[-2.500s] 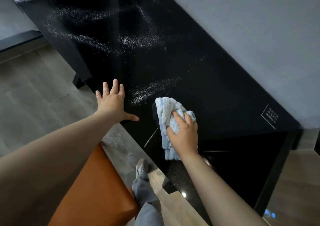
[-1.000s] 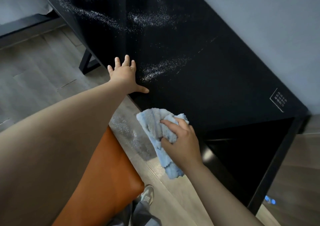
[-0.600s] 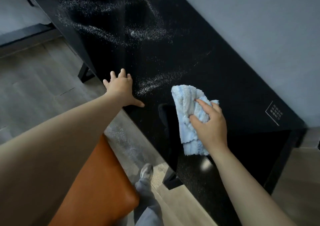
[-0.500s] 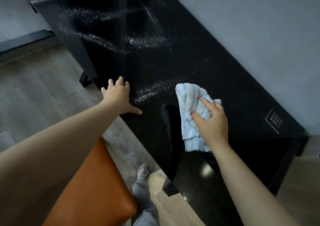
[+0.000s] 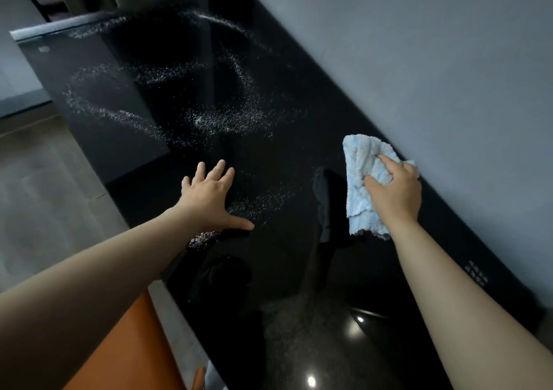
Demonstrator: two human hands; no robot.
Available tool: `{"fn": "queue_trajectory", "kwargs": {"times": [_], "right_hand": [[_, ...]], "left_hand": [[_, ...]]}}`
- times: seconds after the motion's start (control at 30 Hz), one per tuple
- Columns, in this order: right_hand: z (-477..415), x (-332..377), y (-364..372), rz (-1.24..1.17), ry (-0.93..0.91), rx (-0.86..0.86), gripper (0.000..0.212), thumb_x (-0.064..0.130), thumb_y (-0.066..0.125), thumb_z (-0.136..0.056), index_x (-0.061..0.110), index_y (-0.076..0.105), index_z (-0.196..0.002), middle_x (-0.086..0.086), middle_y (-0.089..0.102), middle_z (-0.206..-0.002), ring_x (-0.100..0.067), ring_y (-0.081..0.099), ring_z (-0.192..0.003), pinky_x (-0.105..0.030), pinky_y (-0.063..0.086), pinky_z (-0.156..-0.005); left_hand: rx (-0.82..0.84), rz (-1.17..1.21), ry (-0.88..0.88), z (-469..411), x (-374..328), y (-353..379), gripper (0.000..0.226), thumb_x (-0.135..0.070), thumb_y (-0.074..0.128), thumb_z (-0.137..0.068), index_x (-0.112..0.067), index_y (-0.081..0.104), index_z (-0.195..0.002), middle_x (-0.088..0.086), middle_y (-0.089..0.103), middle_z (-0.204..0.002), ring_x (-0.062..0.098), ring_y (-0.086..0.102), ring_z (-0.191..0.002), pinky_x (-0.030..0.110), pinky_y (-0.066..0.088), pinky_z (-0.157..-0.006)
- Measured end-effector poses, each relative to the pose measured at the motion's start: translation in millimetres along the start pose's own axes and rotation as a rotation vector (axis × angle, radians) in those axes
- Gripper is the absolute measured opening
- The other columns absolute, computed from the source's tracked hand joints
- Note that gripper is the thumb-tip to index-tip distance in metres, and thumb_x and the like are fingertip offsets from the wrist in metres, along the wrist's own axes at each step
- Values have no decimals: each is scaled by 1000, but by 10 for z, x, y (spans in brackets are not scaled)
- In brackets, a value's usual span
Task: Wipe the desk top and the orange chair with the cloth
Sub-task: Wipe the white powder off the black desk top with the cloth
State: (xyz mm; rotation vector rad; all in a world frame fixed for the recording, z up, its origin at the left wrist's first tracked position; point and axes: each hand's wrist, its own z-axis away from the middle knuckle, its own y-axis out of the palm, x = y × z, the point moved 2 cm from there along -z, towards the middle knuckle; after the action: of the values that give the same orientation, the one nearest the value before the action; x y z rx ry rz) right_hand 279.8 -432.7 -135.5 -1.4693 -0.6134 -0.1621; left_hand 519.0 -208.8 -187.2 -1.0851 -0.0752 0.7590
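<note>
A person's right hand point(image 5: 392, 193) grips a crumpled pale-blue cloth point(image 5: 359, 180) on the glossy black desk top point(image 5: 299, 258). The left hand point(image 5: 209, 199) presses flat, fingers spread. White speckles point(image 5: 227, 117) remain, and the orange chair point(image 5: 131, 344) likely awaits.

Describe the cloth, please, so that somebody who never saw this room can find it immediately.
A glossy black desk top runs along a grey wall. On its wall side, the right hand grips a crumpled cloth against the surface. It is the only pale blue, fluffy thing there; the white specks to its left are merely scattered over the desk.
</note>
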Motion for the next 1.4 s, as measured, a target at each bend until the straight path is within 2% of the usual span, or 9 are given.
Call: {"fn": "queue_trajectory", "kwargs": {"times": [0.13, 0.3, 0.43, 0.63, 0.8, 0.93, 1.0, 1.2, 1.4], "right_hand": [[-535, -107, 39, 60, -8, -30, 51, 27, 64, -83, 29, 55, -133, -6, 46, -134, -32, 45, -119, -39, 40, -98], [-1027, -220, 190, 117, 6, -15, 51, 25, 62, -83, 29, 54, -134, -7, 45, -136, -34, 45, -118, -38, 38, -100], [-1283, -324, 315, 126, 33, 15, 52, 22, 61, -82, 29, 54, -133, -10, 45, -134, -35, 48, -116, -38, 42, -96], [-1505, -394, 458, 246, 62, 130, 54, 30, 60, -86, 27, 47, -139, -11, 45, -137, -35, 44, -122, -41, 37, -101], [-1376, -390, 523, 238, 3, 172, 53, 31, 61, -87, 27, 48, -138, -10, 47, -135, -34, 48, -119, -36, 40, -92], [-1190, -345, 579, 247, -74, 183, 51, 33, 61, -84, 27, 53, -134, -10, 50, -132, -36, 48, -116, -40, 43, -92], [-1090, -318, 606, 251, -92, 184, 51, 35, 61, -83, 28, 54, -133, -9, 51, -130, -35, 47, -116, -36, 41, -89], [-769, -196, 656, 230, -111, 202, 53, 33, 63, -85, 31, 50, -137, -5, 46, -136, -32, 45, -115, -32, 38, -82], [-582, -113, 685, 194, -119, 202, 53, 29, 62, -84, 31, 50, -136, -2, 44, -140, -32, 44, -118, -30, 38, -83]], "left_hand": [[-41, -16, -23, -232, -82, -2, 118, -85, 51, -64, -28, 0, -154, -5, -14, -160, 31, -15, -146, 58, 4, -117], [-39, -37, -76, -438, -113, 3, 106, -86, 40, -69, -31, 7, -153, -4, -11, -161, 32, -10, -147, 59, 6, -115], [-67, -75, -83, -459, -130, 63, 105, -85, 39, -71, -30, 6, -153, -4, -12, -161, 33, -10, -147, 61, 8, -114], [-97, -97, -77, -467, -121, 112, 98, -80, 39, -77, -30, 3, -153, -3, -14, -160, 34, -11, -146, 61, 8, -115], [-116, -82, -73, -457, -128, 119, 92, -75, 40, -81, -30, 3, -153, -3, -14, -160, 35, -12, -146, 61, 6, -115], [-119, -63, -76, -451, -128, 117, 93, -77, 39, -80, -30, 4, -153, -3, -13, -160, 34, -11, -146, 62, 6, -115], [-121, -60, -75, -454, -130, 118, 93, -76, 38, -81, -30, 4, -153, -3, -13, -160, 34, -12, -146, 61, 5, -115], [-121, -59, -77, -450, -133, 107, 91, -76, 38, -81, -30, 5, -154, -3, -12, -161, 34, -11, -146, 61, 5, -115], [-109, -49, -81, -445, -136, 89, 89, -79, 29, -81, -31, 8, -153, -3, -11, -161, 34, -10, -147, 61, 5, -115]]}}
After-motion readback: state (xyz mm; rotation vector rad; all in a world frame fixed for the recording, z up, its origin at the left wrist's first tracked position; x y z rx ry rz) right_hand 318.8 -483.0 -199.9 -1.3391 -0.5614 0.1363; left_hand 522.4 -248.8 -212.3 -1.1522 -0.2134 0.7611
